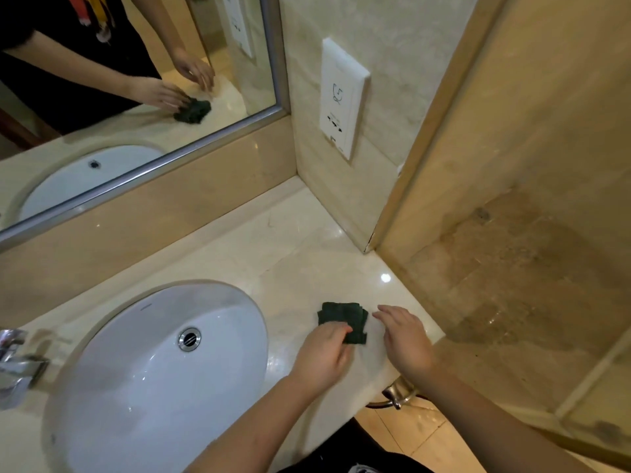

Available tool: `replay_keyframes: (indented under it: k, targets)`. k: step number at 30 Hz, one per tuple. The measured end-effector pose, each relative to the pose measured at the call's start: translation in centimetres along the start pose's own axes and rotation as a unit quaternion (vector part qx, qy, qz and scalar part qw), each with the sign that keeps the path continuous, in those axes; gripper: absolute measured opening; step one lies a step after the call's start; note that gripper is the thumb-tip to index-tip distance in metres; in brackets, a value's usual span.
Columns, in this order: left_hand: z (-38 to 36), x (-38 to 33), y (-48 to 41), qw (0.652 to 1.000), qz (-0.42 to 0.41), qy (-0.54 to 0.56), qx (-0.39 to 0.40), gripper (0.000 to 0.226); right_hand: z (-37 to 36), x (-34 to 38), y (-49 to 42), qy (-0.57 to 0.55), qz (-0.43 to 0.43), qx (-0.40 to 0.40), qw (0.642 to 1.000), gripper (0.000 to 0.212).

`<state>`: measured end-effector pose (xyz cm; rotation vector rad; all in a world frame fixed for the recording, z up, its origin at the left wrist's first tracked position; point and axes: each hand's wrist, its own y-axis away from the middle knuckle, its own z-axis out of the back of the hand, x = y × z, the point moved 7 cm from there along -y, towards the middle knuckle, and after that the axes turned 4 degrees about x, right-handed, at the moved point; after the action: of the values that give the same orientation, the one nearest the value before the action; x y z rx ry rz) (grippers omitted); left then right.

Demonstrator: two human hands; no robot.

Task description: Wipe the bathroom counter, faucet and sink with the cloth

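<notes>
**Two hands on the tabletop, dark cloth between them**

Two hands are in my view. The left hand [322,353] comes in from below, and its fingers [343,331] are bent down over the near edge of the cloth [341,314], gripping it against the tabletop [290,254]. The cloth is dark green and folded into a small, rough square. It lies flat on the pale marble to the right of the sink [153,370], near the front edge and clear of the basin rim.

The right hand [408,339] sits just beside the cloth on its right. Its fingers are loose and spread and it's holding nothing. Its fingertips [377,314] reach close to the cloth's right edge, but I cannot tell from here whether they touch it.

The sink is a white oval bowl with a chrome drain [189,339] in the middle. The chrome faucet [17,360] pokes in at the far left, well apart from both hands. Up top, the mirror [136,80] reflects both hands and the bunched cloth. On the side wall there's a white wall plate [343,97], and a metal fitting [392,396] shows below the tabletop's front edge.
</notes>
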<state>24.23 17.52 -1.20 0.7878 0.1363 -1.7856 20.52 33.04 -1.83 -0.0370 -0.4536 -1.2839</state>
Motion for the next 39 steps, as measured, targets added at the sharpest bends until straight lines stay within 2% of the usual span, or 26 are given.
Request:
replay_keyframes:
  k: [3,6,9,11,13,15,16,19,22,29,33,39]
  targets:
    - [-1.3,1.7,1.2,0.995,0.030,-0.096,0.025,0.047,-1.8,2.5,0.3,0.012,0.076,0.045,0.996,0.058]
    - [-2.3,2.8,2.0,0.985,0.037,-0.134,0.099,0.052,-4.6,4.6,0.5,0.029,0.133,0.095,0.986,0.059]
    - [-2.6,4.3,1.7,0.977,0.051,-0.155,0.136,0.053,-5.6,6.1,-0.5,0.090,0.112,0.139,0.980,0.042]
    - [-1.8,5.3,1.0,0.974,0.078,-0.160,0.138,0.056,-5.0,7.2,-1.7,0.100,0.087,0.159,0.978,0.045]
    - [-0.1,6.0,0.1,0.975,0.105,-0.149,0.125,0.069,-4.7,8.1,-3.9,0.090,0.087,0.185,0.975,0.048]
    - [1.9,6.6,-1.2,0.981,0.095,-0.129,0.108,0.085,-4.1,9.0,-6.9,0.088,0.094,0.169,0.977,0.047]
    - [3.0,7.1,-1.6,0.983,0.106,-0.111,0.099,0.083,-3.7,9.3,-8.5,0.088,0.095,0.161,0.979,0.045]
    - [6.7,9.7,-3.3,0.983,0.136,-0.114,0.044,0.058,-2.7,10.4,-14.0,0.116,0.092,0.142,0.979,0.046]
    - [10.2,12.3,-4.9,0.980,0.161,-0.113,0.012,0.057,-1.6,11.5,-19.8,0.156,0.086,0.121,0.977,0.052]
    - [14.8,17.6,-8.8,0.972,0.201,-0.119,-0.009,0.057,0.2,13.6,-31.2,0.110,0.059,0.111,0.986,0.053]
    - [15.8,19.1,-10.5,0.973,0.201,-0.110,-0.020,0.056,1.9,14.6,-34.5,0.095,0.026,0.095,0.991,0.059]
    - [16.3,19.4,-11.1,0.975,0.202,-0.096,-0.005,0.055,1.6,14.4,-34.8,0.111,0.044,0.092,0.989,0.053]
